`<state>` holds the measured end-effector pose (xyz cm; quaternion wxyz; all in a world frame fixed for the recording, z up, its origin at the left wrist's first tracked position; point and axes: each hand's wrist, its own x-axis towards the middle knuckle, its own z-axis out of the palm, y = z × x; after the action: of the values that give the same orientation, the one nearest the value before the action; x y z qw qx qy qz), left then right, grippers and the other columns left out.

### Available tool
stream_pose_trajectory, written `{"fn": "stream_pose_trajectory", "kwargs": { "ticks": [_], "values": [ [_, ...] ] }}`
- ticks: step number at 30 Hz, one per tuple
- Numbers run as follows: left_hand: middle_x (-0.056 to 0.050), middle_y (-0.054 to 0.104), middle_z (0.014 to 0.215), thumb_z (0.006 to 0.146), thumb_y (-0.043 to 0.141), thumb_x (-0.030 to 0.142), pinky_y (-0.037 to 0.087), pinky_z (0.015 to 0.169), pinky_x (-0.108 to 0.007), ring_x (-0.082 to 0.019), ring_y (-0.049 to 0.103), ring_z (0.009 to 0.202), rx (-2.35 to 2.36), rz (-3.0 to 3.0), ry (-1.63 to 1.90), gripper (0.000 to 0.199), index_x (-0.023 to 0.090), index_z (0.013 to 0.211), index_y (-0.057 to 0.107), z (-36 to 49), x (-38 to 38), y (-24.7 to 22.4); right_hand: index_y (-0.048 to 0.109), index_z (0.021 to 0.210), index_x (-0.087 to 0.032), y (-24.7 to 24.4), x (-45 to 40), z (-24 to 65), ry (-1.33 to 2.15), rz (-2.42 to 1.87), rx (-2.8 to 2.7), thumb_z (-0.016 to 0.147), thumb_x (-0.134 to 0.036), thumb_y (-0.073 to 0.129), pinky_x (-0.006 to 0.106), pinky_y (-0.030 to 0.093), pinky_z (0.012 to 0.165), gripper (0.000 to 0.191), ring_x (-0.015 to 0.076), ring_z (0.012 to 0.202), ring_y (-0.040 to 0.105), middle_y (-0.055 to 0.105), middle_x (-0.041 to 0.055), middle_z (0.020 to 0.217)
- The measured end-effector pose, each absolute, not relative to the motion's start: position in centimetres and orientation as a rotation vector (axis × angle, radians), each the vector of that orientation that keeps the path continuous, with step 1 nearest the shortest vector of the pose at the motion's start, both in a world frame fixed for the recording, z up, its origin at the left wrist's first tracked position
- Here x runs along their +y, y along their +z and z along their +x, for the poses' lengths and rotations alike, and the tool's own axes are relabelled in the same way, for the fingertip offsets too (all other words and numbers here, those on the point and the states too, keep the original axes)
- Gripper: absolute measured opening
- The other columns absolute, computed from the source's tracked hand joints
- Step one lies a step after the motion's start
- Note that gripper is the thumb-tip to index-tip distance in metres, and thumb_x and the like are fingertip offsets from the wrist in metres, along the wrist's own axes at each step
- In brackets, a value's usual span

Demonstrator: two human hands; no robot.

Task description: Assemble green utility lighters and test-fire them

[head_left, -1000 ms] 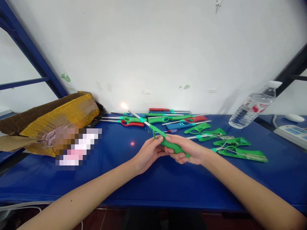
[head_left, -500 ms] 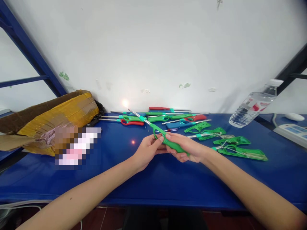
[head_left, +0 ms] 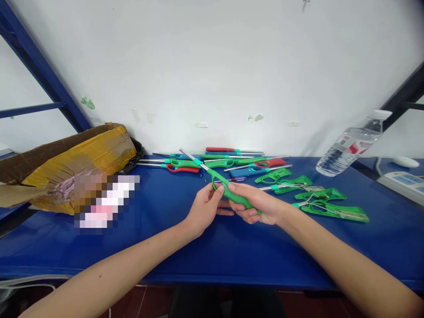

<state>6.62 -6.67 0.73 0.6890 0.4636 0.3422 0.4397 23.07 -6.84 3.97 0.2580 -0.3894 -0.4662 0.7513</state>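
Blue tabletop (head_left: 185,254), 2 hands (head_left: 202,212) (head_left: 256,203) holding green lighter (head_left: 219,177), well inside front edge (head_left: 212,280)

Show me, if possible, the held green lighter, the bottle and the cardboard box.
Green lighter (head_left: 219,176), head view: its body.
Bottle (head_left: 354,144), head view: its label.
Cardboard box (head_left: 88,151), head view: yellow-taped side.

Green lighter (head_left: 221,179): handle partly covered by right hand (head_left: 256,203). Left hand (head_left: 202,212): some fingers partly hidden. Box (head_left: 86,154) cut off by left edge; patch (head_left: 107,203) at its front pixelated, contents not to be told. White device (head_left: 402,182) cut by right edge. Bottle (head_left: 351,145): small label print cannot be read.
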Motion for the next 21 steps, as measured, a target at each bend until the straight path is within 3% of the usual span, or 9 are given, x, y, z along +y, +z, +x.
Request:
{"fn": "stream_pose_trajectory", "kwargs": {
  "ticks": [6,10,15,21],
  "values": [
    [-0.005,0.069,0.093,0.09,0.065,0.038,0.06,0.076,-0.037,-0.018,0.072,0.072,0.778,0.917,0.971,0.026,0.016,0.098,0.055,6.4,-6.7,1.5,0.049,0.095,-0.023,3.9,-6.8,23.3,2.031,-1.051,-1.184,0.094,-0.044,0.053,0.012,0.025,0.03,0.022,0.002,0.034,0.027,0.053,-0.0059,0.063],
    [-0.002,0.066,0.074,0.092,0.064,0.036,0.057,0.08,-0.034,-0.017,0.07,0.075,0.811,0.918,0.923,0.023,0.015,0.099,0.054,6.2,-6.8,1.4,0.051,0.098,-0.021,3.9,-6.6,23.9,2.078,-0.977,-1.124,0.092,-0.028,0.05,0.012,0.028,0.031,0.009,0.0035,0.037,0.037,0.062,-0.0001,0.073],
    [0.0,0.063,0.068,0.089,0.066,0.044,0.048,0.073,-0.024,-0.013,0.063,0.073,0.768,1.035,0.862,0.03,0.015,0.094,0.058,5.7,-6.3,1.2,0.049,0.11,-0.022,3.7,-6.3,24.6,2.104,-0.923,-1.155,0.093,-0.027,0.049,0.015,0.032,0.029,0.019,0.0074,0.037,0.047,0.068,0.0033,0.078],
    [-0.003,0.063,0.071,0.085,0.071,0.043,0.046,0.079,-0.028,-0.013,0.059,0.074,0.733,1.097,0.82,0.033,0.011,0.087,0.064,5.3,-5.9,1.1,0.05,0.115,-0.022,3.6,-6.2,24.6,2.13,-0.932,-1.147,0.093,-0.026,0.051,0.014,0.03,0.029,0.022,0.0066,0.038,0.045,0.069,0.0042,0.083]
  ]
}}
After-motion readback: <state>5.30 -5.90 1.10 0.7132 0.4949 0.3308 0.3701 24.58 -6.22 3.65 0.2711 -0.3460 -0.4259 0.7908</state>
